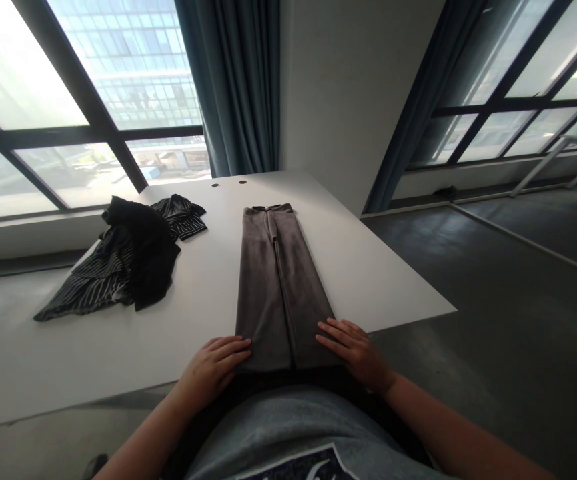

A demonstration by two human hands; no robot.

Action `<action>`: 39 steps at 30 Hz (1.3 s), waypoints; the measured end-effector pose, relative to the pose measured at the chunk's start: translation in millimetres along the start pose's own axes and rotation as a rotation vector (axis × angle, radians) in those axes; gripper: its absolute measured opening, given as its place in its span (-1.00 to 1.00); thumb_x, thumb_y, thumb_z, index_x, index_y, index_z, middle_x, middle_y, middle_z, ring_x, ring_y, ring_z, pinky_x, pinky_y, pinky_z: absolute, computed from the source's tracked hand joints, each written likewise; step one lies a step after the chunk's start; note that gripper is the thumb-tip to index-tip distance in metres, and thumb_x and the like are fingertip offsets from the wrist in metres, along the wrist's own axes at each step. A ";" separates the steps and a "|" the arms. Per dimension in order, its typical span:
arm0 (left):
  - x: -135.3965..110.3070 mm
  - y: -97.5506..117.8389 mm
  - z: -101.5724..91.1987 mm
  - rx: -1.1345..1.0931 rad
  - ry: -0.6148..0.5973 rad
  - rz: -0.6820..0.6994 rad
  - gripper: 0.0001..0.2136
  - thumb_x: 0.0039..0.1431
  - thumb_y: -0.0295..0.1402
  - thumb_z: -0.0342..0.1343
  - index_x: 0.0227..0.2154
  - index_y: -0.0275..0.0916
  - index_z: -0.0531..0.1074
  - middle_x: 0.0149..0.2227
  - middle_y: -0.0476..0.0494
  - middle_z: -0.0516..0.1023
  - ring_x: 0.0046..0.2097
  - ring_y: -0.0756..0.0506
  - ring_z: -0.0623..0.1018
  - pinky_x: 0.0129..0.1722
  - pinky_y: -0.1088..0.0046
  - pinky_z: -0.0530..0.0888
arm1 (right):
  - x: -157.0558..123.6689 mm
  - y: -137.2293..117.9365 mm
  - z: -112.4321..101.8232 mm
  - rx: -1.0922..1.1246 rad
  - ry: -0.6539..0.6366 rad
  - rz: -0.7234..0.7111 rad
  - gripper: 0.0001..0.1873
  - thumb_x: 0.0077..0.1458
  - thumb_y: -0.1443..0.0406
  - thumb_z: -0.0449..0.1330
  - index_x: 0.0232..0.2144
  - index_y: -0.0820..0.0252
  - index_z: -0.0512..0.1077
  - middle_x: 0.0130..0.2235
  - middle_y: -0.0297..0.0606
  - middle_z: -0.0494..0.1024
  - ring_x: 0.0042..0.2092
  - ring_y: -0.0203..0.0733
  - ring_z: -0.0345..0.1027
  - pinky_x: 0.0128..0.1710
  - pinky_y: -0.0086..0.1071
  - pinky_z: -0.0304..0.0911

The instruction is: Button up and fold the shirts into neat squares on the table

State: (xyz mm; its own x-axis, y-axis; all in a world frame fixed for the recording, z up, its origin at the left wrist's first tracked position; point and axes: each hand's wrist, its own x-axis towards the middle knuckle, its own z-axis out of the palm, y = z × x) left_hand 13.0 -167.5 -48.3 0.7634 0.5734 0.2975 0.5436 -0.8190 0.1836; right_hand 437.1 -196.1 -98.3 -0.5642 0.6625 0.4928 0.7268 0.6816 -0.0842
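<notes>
A pair of grey-brown trousers (263, 293) lies flat on the white table, the waistband at the far end and both legs stretched towards me. My left hand (215, 363) rests on the outer edge of the left leg near its hem, fingers extended. On the right leg's outer edge, close to the hem, lie the spread fingers of my right hand (351, 347). Neither hand is closed around the cloth. The hems reach the table's near edge, just in front of my body.
To the left, a heap of black and striped clothes (143, 257) lies on the white table (208, 300). The table's right corner juts out over the dark floor (468, 360). Behind it stand windows, a blue curtain (243, 87) and a pale pillar (338, 100).
</notes>
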 end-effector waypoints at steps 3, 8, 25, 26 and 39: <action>-3.3 1.6 1.3 -0.013 0.010 0.001 -0.57 0.29 -0.53 0.04 0.17 -0.11 0.48 0.20 -0.14 0.59 0.22 -0.18 0.57 0.16 0.16 0.56 | 0.3 2.6 -3.3 0.086 -0.010 -0.004 -0.30 0.23 0.48 0.03 0.36 -0.05 0.34 0.34 -0.20 0.42 0.40 -0.03 0.24 0.32 0.03 0.27; -5.9 10.6 -3.1 -0.054 0.027 0.010 -0.59 0.33 -0.50 0.04 0.17 -0.12 0.48 0.15 -0.16 0.63 0.19 -0.17 0.60 0.16 0.17 0.56 | 0.7 7.8 -18.7 0.289 -0.015 -0.032 -0.54 0.36 0.21 0.13 0.26 0.04 0.43 0.23 -0.10 0.55 0.36 0.01 0.31 0.33 0.08 0.24; 82.6 -23.8 -43.3 -0.316 0.157 -0.329 -0.77 0.36 -0.26 0.07 -0.09 -0.17 0.59 -0.21 -0.10 0.70 -0.23 -0.09 0.65 -0.34 0.49 0.57 | 93.5 34.0 -41.5 0.660 0.063 0.430 -0.78 0.27 0.15 0.25 -0.13 0.08 0.60 -0.17 -0.22 0.70 -0.14 -0.05 0.61 -0.08 -0.20 0.52; 88.5 -31.5 -42.7 -0.326 0.162 -0.373 -0.77 0.35 -0.24 0.07 -0.12 -0.19 0.59 -0.27 -0.09 0.69 -0.28 -0.08 0.63 -0.40 0.50 0.53 | 100.1 39.6 -38.3 0.685 0.073 0.466 -0.76 0.26 0.13 0.26 -0.13 0.09 0.60 -0.17 -0.22 0.70 -0.14 -0.05 0.61 -0.08 -0.20 0.52; 150.1 -132.0 -1.3 -0.265 0.048 -0.644 -0.69 0.32 -0.12 0.03 -0.15 -0.18 0.58 -0.28 -0.09 0.67 -0.26 -0.15 0.59 -0.23 0.36 0.44 | 163.6 130.6 17.2 0.575 -0.032 0.689 -0.76 0.20 0.16 0.23 -0.18 0.15 0.59 -0.17 -0.19 0.70 -0.15 -0.03 0.57 -0.08 -0.19 0.46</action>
State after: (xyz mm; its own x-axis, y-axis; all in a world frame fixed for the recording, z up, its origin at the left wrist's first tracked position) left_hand 55.3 26.6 -26.7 0.2979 0.9501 0.0926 0.7745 -0.2973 0.5583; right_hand 433.1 6.6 -43.6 -0.0923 0.9846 0.1486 0.6044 0.1740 -0.7775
